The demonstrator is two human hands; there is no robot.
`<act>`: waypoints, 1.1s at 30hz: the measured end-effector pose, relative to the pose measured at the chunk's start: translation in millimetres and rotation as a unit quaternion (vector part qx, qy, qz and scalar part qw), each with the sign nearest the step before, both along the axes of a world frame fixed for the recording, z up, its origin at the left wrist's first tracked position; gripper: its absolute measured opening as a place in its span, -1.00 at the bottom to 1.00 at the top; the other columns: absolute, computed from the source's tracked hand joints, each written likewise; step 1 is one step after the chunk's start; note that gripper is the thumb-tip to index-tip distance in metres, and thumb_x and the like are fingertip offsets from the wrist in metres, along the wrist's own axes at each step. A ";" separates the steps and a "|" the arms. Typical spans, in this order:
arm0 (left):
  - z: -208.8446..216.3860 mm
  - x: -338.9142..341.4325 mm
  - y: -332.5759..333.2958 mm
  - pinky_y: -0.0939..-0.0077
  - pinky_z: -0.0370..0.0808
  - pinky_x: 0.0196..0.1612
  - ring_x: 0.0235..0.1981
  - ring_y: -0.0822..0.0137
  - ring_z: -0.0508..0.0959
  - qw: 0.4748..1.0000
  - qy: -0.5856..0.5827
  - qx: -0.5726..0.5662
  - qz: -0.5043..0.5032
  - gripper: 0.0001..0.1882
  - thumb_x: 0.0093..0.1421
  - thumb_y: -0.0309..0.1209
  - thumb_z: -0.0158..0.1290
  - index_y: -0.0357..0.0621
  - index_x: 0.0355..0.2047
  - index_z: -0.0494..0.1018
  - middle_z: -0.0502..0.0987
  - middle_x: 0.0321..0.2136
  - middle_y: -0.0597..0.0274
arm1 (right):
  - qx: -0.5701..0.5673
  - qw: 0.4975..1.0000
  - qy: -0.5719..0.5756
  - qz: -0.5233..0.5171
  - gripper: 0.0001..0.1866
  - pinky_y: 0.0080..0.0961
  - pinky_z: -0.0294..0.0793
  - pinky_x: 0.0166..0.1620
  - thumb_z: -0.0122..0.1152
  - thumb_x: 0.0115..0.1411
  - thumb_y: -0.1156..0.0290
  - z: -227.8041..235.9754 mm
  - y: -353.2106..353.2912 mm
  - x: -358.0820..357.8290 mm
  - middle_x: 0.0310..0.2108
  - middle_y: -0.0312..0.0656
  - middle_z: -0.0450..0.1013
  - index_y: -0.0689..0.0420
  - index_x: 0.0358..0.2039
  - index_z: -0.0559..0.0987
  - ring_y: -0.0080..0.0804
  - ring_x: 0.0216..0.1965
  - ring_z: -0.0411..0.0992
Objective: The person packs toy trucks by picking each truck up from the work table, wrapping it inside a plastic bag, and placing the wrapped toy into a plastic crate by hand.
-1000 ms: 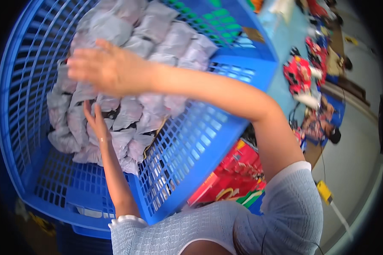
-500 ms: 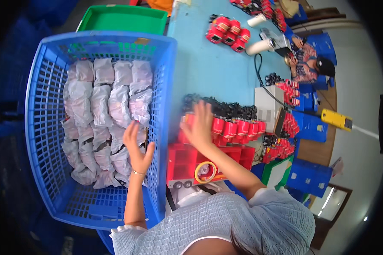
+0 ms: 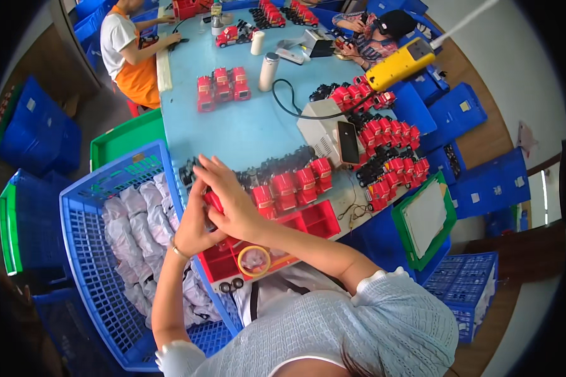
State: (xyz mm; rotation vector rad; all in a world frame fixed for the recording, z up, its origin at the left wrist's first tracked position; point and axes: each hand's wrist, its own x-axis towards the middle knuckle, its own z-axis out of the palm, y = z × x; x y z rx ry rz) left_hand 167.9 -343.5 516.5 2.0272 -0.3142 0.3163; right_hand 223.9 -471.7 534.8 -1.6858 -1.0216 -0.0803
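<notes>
My left hand and my right hand meet above the left end of a row of red toy trucks. Their fingers are stretched out, and the fingertips cross. A red toy truck part shows through the gap between the palms; whether either hand touches it I cannot tell. Black truck chassis stand behind the red cabs. Below my hands is a red compartment tray, with a roll of yellow tape at its front.
On my left a blue crate holds several white-wrapped packages. A grey box with a black cable stands right of the row. More red trucks and a white bottle sit farther back. Two people work across the table.
My hands have come together from apart: the left has left the space over the crate, and the right has moved left. The view has swung toward the table's far end.
</notes>
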 end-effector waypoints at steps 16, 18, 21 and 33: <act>113.4 -8.0 -225.7 0.51 0.36 -0.13 -0.20 0.31 0.38 0.995 0.018 0.060 -0.074 0.04 -0.28 -0.33 0.29 -0.16 0.21 -0.03 0.32 -0.09 0.08 | 0.117 0.985 0.115 -0.052 -0.34 -0.33 0.02 0.20 0.13 -0.05 0.55 96.8 -244.0 -12.8 0.16 0.01 0.08 0.18 0.12 0.18 -0.13 0.24 -0.03; 109.8 -8.9 -239.5 0.53 0.40 -0.16 -0.24 0.43 0.42 0.996 0.004 0.026 -0.080 -0.09 -0.21 -0.41 0.25 -0.10 0.18 0.06 0.39 -0.19 0.15 | 0.171 0.970 0.162 -0.058 -0.40 -0.33 -0.01 0.20 0.09 0.11 0.34 95.6 -266.8 -16.9 0.16 0.02 0.08 0.21 0.13 0.15 -0.13 0.22 0.00; 97.9 -10.6 -254.4 0.51 0.41 -0.11 -0.17 0.39 0.44 0.986 0.022 -0.155 -0.063 -0.17 -0.13 -0.46 0.21 -0.10 0.17 0.07 0.38 -0.15 0.15 | 0.169 0.958 0.224 -0.065 -0.45 -0.37 0.02 0.19 -0.08 0.22 0.18 88.1 -306.0 -43.0 0.16 -0.05 0.08 0.20 0.13 0.14 -0.24 0.21 0.03; 113.5 6.7 -333.4 0.49 0.43 -0.11 -0.12 0.36 0.42 0.996 -0.013 -0.074 -0.052 -0.21 -0.14 -0.34 0.31 -0.16 0.03 0.08 0.38 -0.15 0.10 | 0.237 0.944 0.175 -0.147 -0.57 -0.68 0.27 -0.30 -0.21 0.26 0.43 64.9 -351.9 -87.7 -0.08 -0.16 0.24 0.22 0.12 0.09 -0.66 -0.37 0.20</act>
